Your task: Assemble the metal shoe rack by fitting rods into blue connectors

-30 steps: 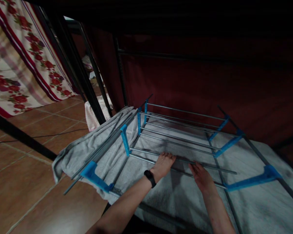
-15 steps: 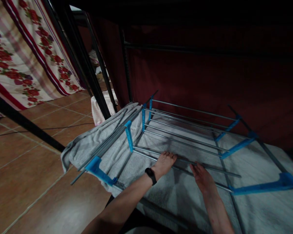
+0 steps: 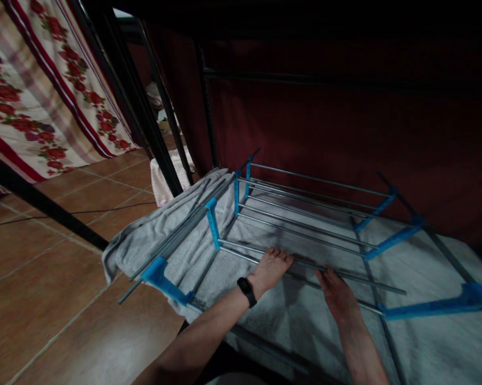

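A metal rack (image 3: 305,214) of thin grey rods with blue plastic joints lies flat on a grey towel (image 3: 164,235). My left hand (image 3: 270,270), with a black band on its wrist, rests on the nearest rods, fingers curled over them. My right hand (image 3: 337,294) lies on the same rods a little to the right, fingers stretched along them. A loose rod (image 3: 357,278) sticks out to the right past the hands.
Brown tiled floor (image 3: 44,299) spreads to the left. Black bed-frame posts (image 3: 145,123) rise at the back left, with a flowered cloth (image 3: 32,107) hanging beyond. A dark red curtain (image 3: 325,123) closes off the back. A pale cloth bundle (image 3: 164,182) sits by the posts.
The view has shifted slightly, so the rack appears further right. The loose rod under my hands has slid a little to the right. Both hands stay on the near rods.
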The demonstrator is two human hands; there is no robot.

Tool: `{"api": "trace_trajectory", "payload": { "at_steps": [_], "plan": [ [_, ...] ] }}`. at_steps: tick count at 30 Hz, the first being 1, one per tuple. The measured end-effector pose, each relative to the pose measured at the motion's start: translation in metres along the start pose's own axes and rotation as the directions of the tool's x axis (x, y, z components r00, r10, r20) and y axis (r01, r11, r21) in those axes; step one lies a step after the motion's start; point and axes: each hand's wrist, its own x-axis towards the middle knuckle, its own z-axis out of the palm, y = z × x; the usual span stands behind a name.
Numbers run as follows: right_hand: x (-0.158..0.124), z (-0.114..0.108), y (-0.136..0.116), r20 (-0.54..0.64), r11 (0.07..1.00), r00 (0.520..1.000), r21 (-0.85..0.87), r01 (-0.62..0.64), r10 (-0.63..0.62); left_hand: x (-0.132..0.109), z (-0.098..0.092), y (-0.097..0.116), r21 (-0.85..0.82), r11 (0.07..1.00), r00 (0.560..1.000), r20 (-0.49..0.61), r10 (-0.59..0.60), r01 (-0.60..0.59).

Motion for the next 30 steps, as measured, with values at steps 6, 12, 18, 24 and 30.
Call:
{"api": "trace_trajectory", "payload": {
  "at_steps": [6, 12, 18, 24, 30],
  "plan": [
    [-0.008, 0.005, -0.007, -0.054, 0.999, 0.998, 0.042, -0.022, 0.024, -0.001, -0.004, 0.001, -0.007, 1.0, 1.0, -0.027, -0.01, 0.009],
    [-0.02, 0.006, -0.012, -0.028, 0.999, 0.999, 0.032, -0.037, 0.038, -0.006, -0.005, 0.002, -0.02, 1.0, 0.999, -0.046, 0.006, -0.007],
    [-0.027, 0.009, -0.015, -0.03, 0.995, 0.997, 0.077, -0.063, 0.066, -0.01, -0.005, 0.003, -0.01, 1.0, 0.999, -0.041, -0.004, 0.004],
    [-0.028, 0.015, -0.017, -0.035, 0.997, 0.999, 0.073, -0.027, 0.03, -0.01, -0.009, 0.001, -0.03, 1.0, 0.999, -0.033, -0.007, 0.006],
    [-0.025, 0.018, -0.017, -0.01, 0.994, 0.999, 0.105, 0.038, -0.037, -0.007, -0.014, -0.002, -0.057, 0.998, 1.0, -0.03, 0.006, -0.008]
  ]
}}
